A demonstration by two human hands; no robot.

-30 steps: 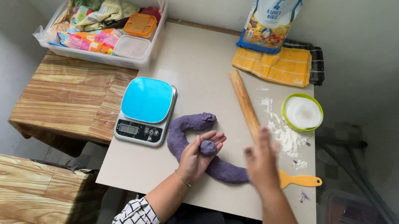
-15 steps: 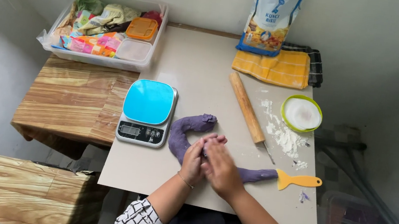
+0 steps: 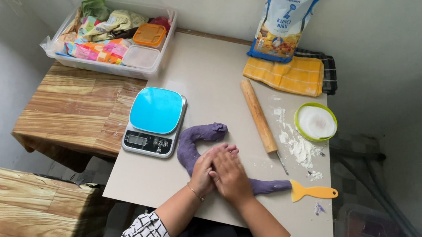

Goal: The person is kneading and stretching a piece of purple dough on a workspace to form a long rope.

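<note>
— What has changed at the table?

— The right hand (image 3: 229, 176), well apart a second ago, now lies pressed palm-down over the left hand (image 3: 205, 166), the small piece of dough hidden between them.

— And the purple dough rope (image 3: 192, 145)?

— On the beige table (image 3: 210, 76) beside the blue scale (image 3: 154, 120), unmoved. Its long axis runs left to right beneath the hands, the left end hooking away from the person, the right end pointing at the yellow scraper (image 3: 314, 191).
</note>
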